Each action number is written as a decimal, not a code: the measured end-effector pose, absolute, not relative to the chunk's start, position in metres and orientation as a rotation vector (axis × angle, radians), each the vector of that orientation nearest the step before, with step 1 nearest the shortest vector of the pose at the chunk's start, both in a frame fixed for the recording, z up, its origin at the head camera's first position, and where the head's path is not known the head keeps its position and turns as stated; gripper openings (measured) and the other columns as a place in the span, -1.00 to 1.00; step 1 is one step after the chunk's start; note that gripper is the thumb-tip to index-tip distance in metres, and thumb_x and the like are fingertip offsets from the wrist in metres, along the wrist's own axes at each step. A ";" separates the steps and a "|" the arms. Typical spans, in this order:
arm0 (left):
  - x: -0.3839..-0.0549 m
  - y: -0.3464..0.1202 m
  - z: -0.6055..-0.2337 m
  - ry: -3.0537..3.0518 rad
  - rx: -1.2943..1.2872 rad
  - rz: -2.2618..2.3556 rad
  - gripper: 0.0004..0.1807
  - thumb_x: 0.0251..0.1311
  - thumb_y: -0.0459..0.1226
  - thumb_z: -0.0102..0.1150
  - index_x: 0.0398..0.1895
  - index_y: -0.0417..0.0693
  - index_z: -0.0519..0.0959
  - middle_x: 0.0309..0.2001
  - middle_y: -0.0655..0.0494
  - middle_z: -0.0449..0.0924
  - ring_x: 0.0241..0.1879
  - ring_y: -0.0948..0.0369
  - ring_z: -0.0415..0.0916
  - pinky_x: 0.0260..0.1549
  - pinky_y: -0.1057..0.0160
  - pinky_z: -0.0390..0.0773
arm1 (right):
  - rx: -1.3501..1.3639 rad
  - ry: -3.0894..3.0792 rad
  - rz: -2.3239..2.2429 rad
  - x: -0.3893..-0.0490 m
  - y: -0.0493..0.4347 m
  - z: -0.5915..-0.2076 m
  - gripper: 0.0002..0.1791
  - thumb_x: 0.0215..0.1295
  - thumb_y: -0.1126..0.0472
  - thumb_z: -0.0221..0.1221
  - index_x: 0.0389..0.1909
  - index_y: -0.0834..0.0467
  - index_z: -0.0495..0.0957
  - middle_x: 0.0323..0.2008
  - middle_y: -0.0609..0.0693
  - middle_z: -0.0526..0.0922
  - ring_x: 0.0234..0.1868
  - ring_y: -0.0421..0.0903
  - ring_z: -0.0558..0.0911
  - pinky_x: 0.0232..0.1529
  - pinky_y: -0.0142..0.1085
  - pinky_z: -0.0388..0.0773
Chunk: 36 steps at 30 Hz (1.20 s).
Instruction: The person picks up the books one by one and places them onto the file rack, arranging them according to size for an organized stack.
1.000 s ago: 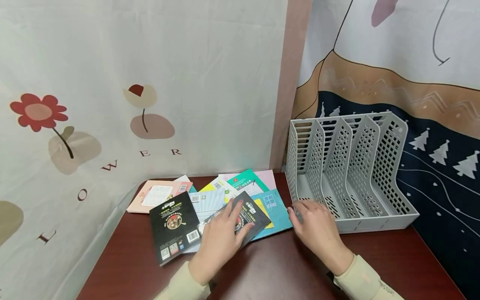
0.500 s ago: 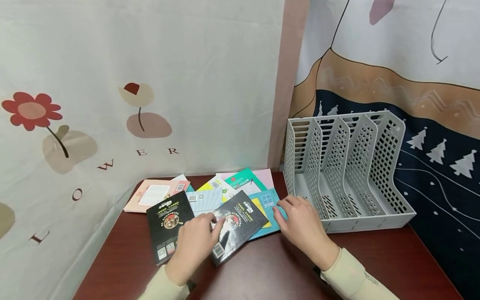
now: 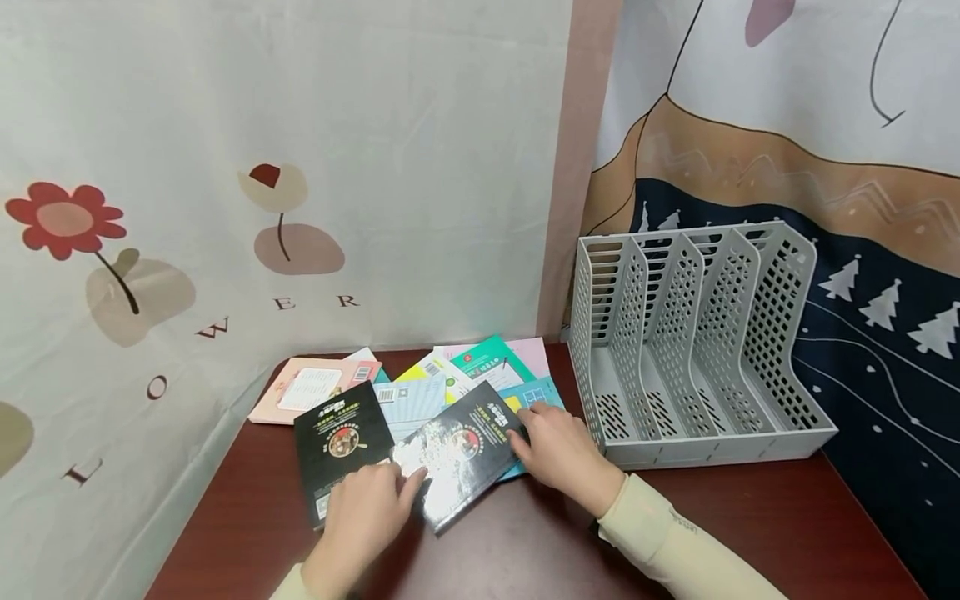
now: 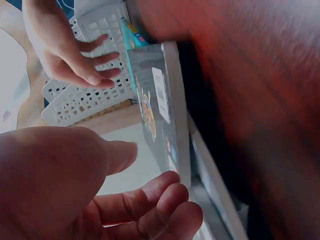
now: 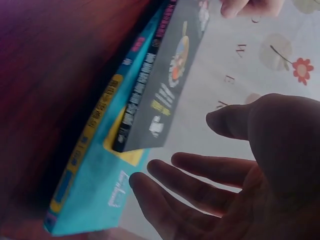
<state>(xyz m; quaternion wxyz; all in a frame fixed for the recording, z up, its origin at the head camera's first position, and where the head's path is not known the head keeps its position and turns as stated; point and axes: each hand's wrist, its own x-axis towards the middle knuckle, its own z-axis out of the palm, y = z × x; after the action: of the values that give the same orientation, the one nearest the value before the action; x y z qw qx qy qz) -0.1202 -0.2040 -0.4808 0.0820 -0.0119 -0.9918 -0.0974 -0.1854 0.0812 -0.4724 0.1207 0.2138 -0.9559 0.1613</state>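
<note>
A black book (image 3: 457,467) with a round food picture lies slantwise on top of a loose pile. At its lower left corner is my left hand (image 3: 366,510); in the left wrist view the thumb is apart from the cover and the fingertips (image 4: 167,182) are close to its edge. Near the right corner hovers my right hand (image 3: 558,446), fingers spread with a gap to the cover in the right wrist view. A blue book (image 5: 95,185) lies under the black one, partly covered. Another black book (image 3: 341,433) lies to the left, partly behind my left hand.
Several other books, including a pink one (image 3: 303,392), a pale striped one (image 3: 411,404) and a green one (image 3: 487,360), overlap behind. A grey file rack (image 3: 720,450) with slanted dividers stands at the right of the brown table (image 3: 225,517), against the curtained wall.
My left hand has slid off the black book's middle, down and left to its corner. My right hand has moved left from the rack's front to the book's right corner.
</note>
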 end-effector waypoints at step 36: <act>-0.119 -0.194 -0.487 -3.020 -0.035 -0.309 -0.31 0.49 0.22 0.29 -0.73 0.03 0.45 -0.58 -0.10 0.62 -0.53 -0.15 0.65 -0.56 -0.12 0.51 | 0.537 -2.933 1.361 -0.223 0.071 -0.490 -0.61 0.80 0.01 0.01 0.31 0.20 0.53 -0.20 0.15 0.70 -0.17 0.06 0.68 -0.08 0.03 0.61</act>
<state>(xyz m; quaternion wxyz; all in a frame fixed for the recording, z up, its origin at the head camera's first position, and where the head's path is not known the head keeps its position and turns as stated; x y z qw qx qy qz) -0.1189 -0.1939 -0.4865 0.0528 -0.0114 -0.9934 -0.1016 -0.2232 0.0705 -0.4896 -0.0678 0.1635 -0.8928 0.4142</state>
